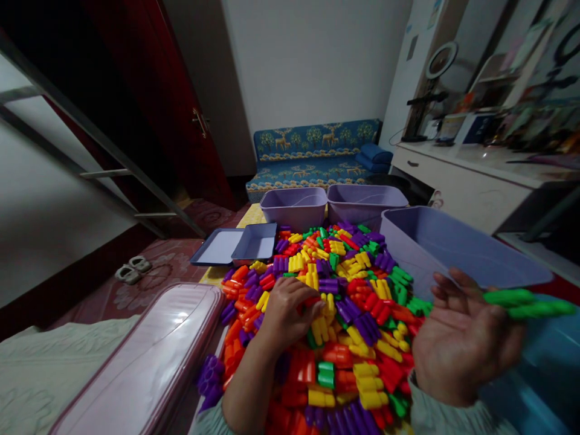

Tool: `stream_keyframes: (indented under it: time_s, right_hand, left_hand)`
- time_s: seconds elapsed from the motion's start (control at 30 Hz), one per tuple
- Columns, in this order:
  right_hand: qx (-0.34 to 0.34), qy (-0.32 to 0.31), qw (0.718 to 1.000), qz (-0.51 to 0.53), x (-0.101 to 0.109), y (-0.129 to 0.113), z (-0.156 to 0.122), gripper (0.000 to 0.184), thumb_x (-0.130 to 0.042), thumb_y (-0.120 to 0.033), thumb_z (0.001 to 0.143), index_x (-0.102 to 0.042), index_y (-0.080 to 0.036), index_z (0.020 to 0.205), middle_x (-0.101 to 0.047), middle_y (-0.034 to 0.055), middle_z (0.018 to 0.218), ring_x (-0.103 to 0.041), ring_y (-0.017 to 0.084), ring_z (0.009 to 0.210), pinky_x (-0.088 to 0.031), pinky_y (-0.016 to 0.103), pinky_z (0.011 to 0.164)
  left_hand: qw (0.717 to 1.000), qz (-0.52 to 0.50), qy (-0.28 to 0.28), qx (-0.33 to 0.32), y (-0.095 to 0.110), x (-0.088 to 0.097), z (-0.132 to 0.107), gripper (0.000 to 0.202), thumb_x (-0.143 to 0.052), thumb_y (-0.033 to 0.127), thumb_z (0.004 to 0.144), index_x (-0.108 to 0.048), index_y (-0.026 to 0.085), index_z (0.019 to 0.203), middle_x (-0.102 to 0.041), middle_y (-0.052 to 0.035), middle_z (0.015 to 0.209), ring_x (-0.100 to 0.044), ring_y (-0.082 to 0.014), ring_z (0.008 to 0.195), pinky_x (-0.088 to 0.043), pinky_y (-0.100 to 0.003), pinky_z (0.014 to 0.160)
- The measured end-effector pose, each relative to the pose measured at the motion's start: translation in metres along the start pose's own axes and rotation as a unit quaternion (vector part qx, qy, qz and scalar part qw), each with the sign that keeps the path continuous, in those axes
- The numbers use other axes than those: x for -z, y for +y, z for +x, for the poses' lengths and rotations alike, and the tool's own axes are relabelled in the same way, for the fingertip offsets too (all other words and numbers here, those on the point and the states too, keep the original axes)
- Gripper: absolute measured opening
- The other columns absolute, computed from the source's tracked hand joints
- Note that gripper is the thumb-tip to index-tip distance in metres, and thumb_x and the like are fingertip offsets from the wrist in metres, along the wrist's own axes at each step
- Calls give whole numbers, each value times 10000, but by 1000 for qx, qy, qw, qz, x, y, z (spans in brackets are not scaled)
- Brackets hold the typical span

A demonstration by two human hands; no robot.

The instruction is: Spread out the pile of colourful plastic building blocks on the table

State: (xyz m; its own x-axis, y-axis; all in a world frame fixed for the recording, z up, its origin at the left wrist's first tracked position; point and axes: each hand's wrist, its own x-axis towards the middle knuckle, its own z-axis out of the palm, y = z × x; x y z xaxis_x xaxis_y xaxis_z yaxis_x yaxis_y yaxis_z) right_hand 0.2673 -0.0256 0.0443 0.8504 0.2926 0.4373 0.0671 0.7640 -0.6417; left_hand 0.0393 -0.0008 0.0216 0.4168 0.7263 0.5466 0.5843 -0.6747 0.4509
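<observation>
Dim light, edges seemingly warped.

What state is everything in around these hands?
Left hand, curled on the blocks
Right hand, raised, fingers spread
Green blocks, just beyond the right fingers
Block pile, loose, mixed colours
Lilac bins, upright behind the pile
Cabinet drawer, shut
Slippers, together on the floor

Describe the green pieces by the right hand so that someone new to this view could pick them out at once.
Start at the blue deer-patterned sofa, then come forward to the big heap of multicoloured plastic blocks on the floor. At the heap's right edge is the person's raised right hand. The two long green blocks stick out sideways by its fingers, lifted clear of the heap.
</observation>
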Motion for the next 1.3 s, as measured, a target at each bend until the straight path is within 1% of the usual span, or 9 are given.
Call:
stream_keyframes:
  time_s: [0.2,0.33,0.43,0.57,0.67,0.73,0.8,0.93,1.3]
  right_hand:
    - [-64,-26,997,23,7,-1,-4,352,-424,-481,944,-548,-253,1181,-696,63,1116,-699,209,863,-519,381,755]
    - [-129,-94,987,9,11,-1,-9,360,-395,-489,951,-561,-247,1160,-698,56,1014,-661,176,702,-510,340,657]
    - [-186,-169,967,-46,13,2,-18,331,-437,-468,950,-618,-205,1034,-699,51,900,-649,160,681,-496,286,596]
    - [-179,-359,900,-171,13,7,-33,263,-527,-414,939,-671,-195,933,-704,54,859,-672,174,786,-527,285,691]
    - [-85,-503,830,-226,12,11,-42,140,-596,-318,907,-672,-215,964,-691,42,908,-656,170,808,-524,294,718]
    - [-17,-555,795,-245,12,14,-46,113,-609,-250,891,-663,-215,985,-678,48,979,-639,180,900,-520,319,797]
    - [23,-576,776,-255,12,17,-49,144,-620,-199,873,-651,-211,1013,-669,52,1023,-620,194,977,-509,350,866]
    - [55,-581,764,-274,13,20,-52,226,-623,-129,841,-642,-206,1053,-663,57,1056,-606,208,1012,-509,384,892]
    - [72,-569,769,-282,13,21,-53,201,-592,-126,846,-649,-199,1025,-679,71,1032,-634,217,989,-536,392,876]
  left_hand:
    - [1000,0,-20,7,3,1,-1,191,-644,363,861,-688,223,983,-711,-47,905,-611,-220,856,-420,-394,812]
    - [1000,-9,-25,-15,8,1,-1,259,-651,383,848,-677,233,1058,-701,-58,996,-592,-232,937,-410,-410,858]
    - [999,-7,-41,-27,12,3,1,285,-659,412,836,-681,249,1068,-692,-52,1075,-576,-238,995,-402,-420,882]
    - [998,21,-57,-13,13,3,2,376,-716,440,766,-682,288,1108,-649,-42,1211,-536,-270,1097,-389,-453,928]
    - [998,37,-55,1,13,0,2,417,-730,318,720,-674,302,1133,-628,-39,1246,-523,-282,1118,-391,-465,932]
    - [998,37,-49,4,13,-3,1,448,-710,230,691,-670,296,1132,-634,-40,1225,-536,-278,1088,-406,-458,901]
    - [999,30,-41,7,12,-6,1,439,-682,179,681,-673,276,1110,-643,-47,1199,-549,-276,1065,-422,-450,873]
    - [1000,-8,-17,6,9,-12,0,368,-628,131,723,-679,229,1073,-650,-76,1154,-579,-260,1047,-458,-423,863]
    - [998,-42,31,-21,6,-14,0,212,-588,133,825,-688,227,985,-728,-66,1073,-652,-219,944,-513,-382,819]
